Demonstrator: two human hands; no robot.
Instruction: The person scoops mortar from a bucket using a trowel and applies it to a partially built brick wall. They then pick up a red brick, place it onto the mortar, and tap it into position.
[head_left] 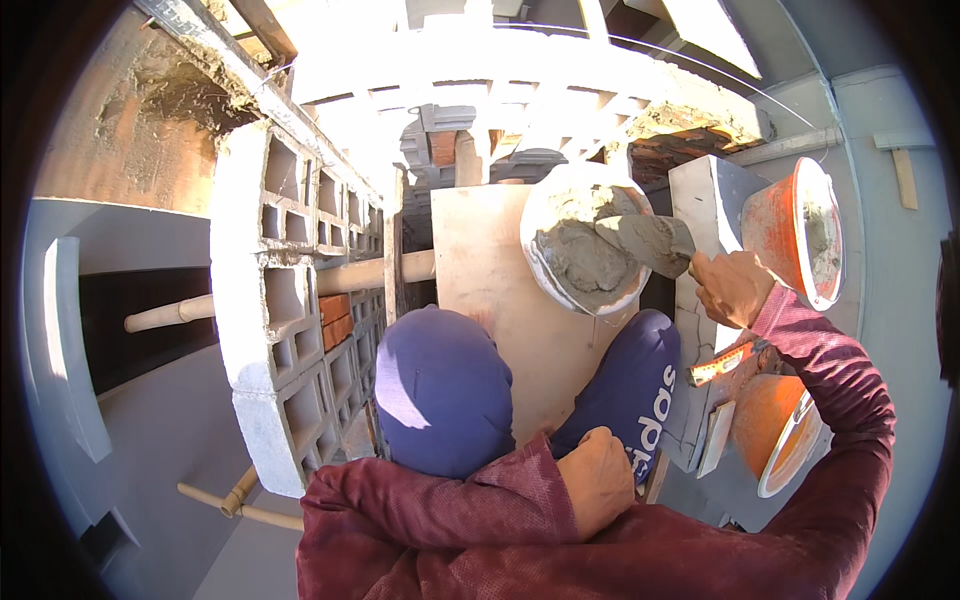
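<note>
My right hand [730, 285] grips a trowel, its mortar-coated blade [650, 245] reaching into a white bucket [540, 240] of wet grey mortar [590, 270]. The bucket sits on a plywood board [475, 260]. My left hand [595, 480] is curled closed by my right knee [645, 350], its fingertips hidden, so I cannot tell what, if anything, it holds. Beside my right arm are an orange-handled tool [720, 362] and a tipped orange bucket [760, 430].
Pale hollow blocks [250, 340] with red bricks [335, 320] stand at left, crossed by bamboo poles [170, 312]. An orange-and-white bucket [775, 225] tilts beside a pale block [700, 190] at right. A sunlit beam [520, 60] crosses the top; dark gaps drop away beside the board.
</note>
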